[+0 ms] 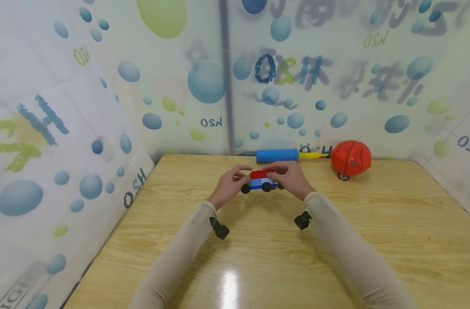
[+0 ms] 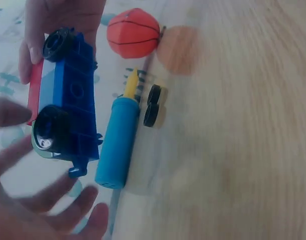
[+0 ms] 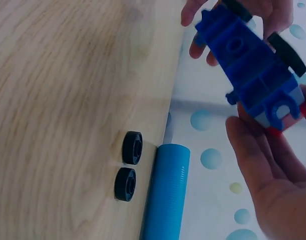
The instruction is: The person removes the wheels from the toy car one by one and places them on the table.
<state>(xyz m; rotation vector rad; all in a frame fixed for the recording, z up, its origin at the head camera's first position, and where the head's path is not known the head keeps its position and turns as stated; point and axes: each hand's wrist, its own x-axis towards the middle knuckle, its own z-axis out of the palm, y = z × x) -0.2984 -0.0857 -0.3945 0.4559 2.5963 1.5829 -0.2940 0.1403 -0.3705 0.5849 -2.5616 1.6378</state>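
A toy car (image 1: 261, 182) built of bricks, with a red top, blue body and black wheels, is held just above the wooden table (image 1: 281, 257) near its far edge. My left hand (image 1: 235, 182) grips its left end and my right hand (image 1: 285, 177) grips its right end. The left wrist view shows the car's blue underside (image 2: 67, 100), with my left hand (image 2: 37, 200) below it and the right hand's fingers (image 2: 57, 20) curled round the far end. In the right wrist view the car (image 3: 253, 75) lies between my right hand (image 3: 268, 170) and the left hand's fingers (image 3: 198, 35).
A blue hand pump (image 1: 277, 155) with a yellow nozzle lies along the back wall, and an orange basketball (image 1: 350, 158) sits to its right. A loose pair of black wheels (image 3: 127, 165) rests beside the pump. Bubble-patterned walls close in three sides.
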